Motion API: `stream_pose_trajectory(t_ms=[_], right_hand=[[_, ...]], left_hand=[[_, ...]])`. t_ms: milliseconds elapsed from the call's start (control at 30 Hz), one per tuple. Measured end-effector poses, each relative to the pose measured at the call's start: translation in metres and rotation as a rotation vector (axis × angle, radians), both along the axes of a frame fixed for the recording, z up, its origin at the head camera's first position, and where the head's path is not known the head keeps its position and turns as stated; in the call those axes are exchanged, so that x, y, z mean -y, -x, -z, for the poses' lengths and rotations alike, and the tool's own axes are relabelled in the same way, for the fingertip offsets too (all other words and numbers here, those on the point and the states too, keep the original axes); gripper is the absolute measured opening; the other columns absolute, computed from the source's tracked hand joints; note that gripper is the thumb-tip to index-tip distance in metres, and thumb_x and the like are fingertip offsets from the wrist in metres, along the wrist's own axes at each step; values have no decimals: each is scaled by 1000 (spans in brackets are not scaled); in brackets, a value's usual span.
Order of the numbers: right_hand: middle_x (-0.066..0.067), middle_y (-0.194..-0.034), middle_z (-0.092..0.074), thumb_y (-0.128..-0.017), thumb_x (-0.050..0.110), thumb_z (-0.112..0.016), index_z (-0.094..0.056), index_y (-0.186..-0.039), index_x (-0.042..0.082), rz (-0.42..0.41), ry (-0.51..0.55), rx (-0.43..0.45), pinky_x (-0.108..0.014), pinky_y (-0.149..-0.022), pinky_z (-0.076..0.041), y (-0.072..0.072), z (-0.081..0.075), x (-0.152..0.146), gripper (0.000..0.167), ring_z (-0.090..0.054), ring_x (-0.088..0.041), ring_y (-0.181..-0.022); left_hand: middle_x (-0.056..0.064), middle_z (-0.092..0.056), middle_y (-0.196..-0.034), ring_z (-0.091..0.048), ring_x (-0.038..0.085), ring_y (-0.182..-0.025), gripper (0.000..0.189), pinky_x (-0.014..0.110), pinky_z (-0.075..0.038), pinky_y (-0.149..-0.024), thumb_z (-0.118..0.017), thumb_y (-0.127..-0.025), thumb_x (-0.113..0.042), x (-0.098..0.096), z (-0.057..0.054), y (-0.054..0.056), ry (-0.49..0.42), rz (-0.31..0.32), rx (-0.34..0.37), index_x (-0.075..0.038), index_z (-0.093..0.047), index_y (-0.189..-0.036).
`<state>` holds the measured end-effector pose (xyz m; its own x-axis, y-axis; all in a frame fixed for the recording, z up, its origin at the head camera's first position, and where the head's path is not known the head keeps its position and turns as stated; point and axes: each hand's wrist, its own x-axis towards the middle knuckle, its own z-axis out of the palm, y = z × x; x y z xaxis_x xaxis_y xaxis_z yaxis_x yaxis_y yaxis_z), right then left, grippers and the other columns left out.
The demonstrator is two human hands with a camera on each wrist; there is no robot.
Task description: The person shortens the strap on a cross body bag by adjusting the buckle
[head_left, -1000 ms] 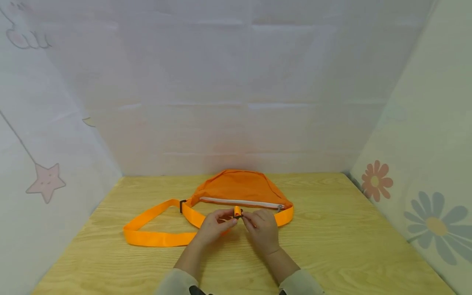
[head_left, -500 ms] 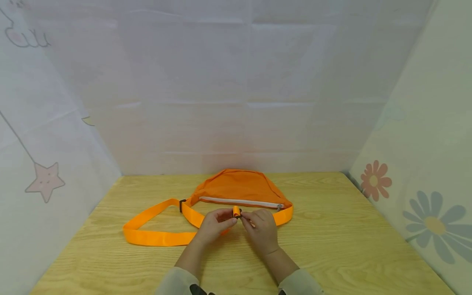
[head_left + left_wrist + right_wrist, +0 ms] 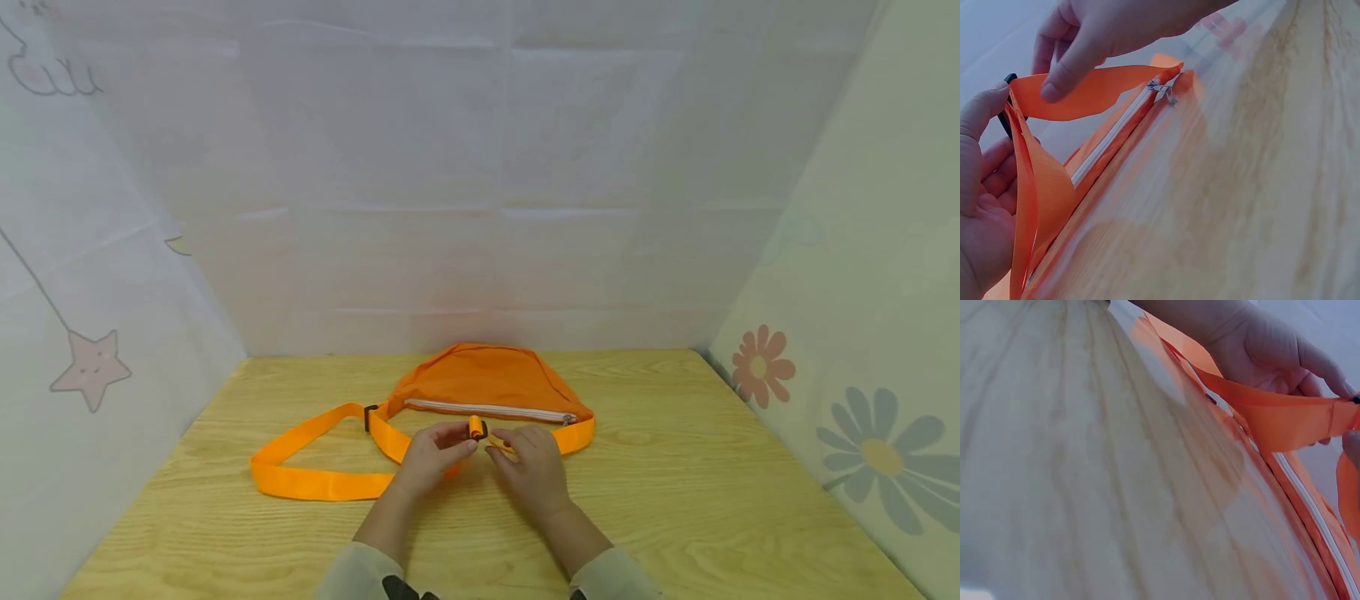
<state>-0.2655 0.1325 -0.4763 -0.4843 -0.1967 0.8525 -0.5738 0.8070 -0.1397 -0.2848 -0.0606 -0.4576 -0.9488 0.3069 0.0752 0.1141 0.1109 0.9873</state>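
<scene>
An orange waist bag [image 3: 487, 379] lies at the back of the table with its pale zipper [image 3: 487, 410] facing me. Its orange strap [image 3: 322, 485] loops out to the left. My left hand [image 3: 431, 460] holds a black plastic buckle [image 3: 1005, 115] with strap webbing threaded through it, raised above the table. Just right of the buckle, my right hand [image 3: 534, 471] pinches the flat strap [image 3: 1094, 94] between thumb and fingers. The right wrist view shows the left hand [image 3: 1272, 353] by the buckle at its right edge, where only a bit of the right thumb [image 3: 1351, 447] appears.
A second black strap slider [image 3: 368, 418] sits on the loop left of the bag. A metal zipper pull [image 3: 1163, 92] hangs at the zipper's right end. Patterned cloth walls [image 3: 480, 167] enclose the wooden table [image 3: 712, 475] at the back and both sides.
The buckle and left fingers have shifted slightly left. Right fingers have parted from the buckle, and a short stretch of orange strap now shows between them. The bag stays put.
</scene>
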Motion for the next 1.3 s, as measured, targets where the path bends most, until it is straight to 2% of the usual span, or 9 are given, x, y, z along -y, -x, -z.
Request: stream_pose_trajectory(t_ms=[133,267,567,900,1067,1167,1300], right_hand=[[9,-77,-70,-69,25,-88,-75,-97,17,37,-17,47,-31,-72,-49,0,2,-11,32,-61,-11,-74],[8,-78,-69,-70,25,-87,-75,-97,16,34,-19,59,-33,-74,-49,0,6,-24,31,-60,-11,-77],[6,-71,-66,-62,15,-90,-76,-79,16,-30,-7,-28,-31,-66,-47,5,9,-34,23,-59,-12,-70],[8,-69,-66,-63,11,-89,-76,-78,17,-42,16,-31,-26,-66,-44,3,5,-28,21,-58,-10,-68],[7,-69,-67,-64,10,-87,-74,-76,15,-74,23,-71,-27,-65,-45,4,5,-25,18,-59,-10,-67],[7,-69,-67,-65,11,-86,-73,-75,15,-59,21,-77,-28,-66,-45,3,6,-24,17,-59,-10,-67],[8,-68,-67,-66,18,-87,-72,-75,16,-32,3,-71,-29,-67,-45,3,7,-24,17,-58,-10,-67]], left_hand=[[19,-67,-120,-65,22,-107,45,34,-54,-93,-68,-93,-20,1,-1,0,-17,-17,-7,5,-60,-129],[18,-67,-120,-65,19,-106,42,33,-54,-93,-68,-93,-17,1,-1,0,-35,-30,-2,5,-60,-128],[18,-67,-118,-65,16,-102,45,28,-55,-91,-69,-92,-20,1,1,0,-63,-36,10,6,-60,-127],[16,-67,-116,-63,11,-98,42,22,-54,-88,-68,-92,-15,0,-1,0,-98,-54,22,7,-60,-127],[14,-66,-117,-62,10,-99,39,19,-53,-88,-67,-93,-13,-1,-2,0,-131,-108,50,8,-60,-126],[14,-65,-115,-61,10,-97,39,17,-52,-85,-67,-92,-12,-2,-2,0,-158,-126,69,9,-59,-125],[10,-66,-111,-61,8,-95,40,16,-52,-83,-68,-92,-12,-2,-2,0,-167,-119,68,9,-60,-124]])
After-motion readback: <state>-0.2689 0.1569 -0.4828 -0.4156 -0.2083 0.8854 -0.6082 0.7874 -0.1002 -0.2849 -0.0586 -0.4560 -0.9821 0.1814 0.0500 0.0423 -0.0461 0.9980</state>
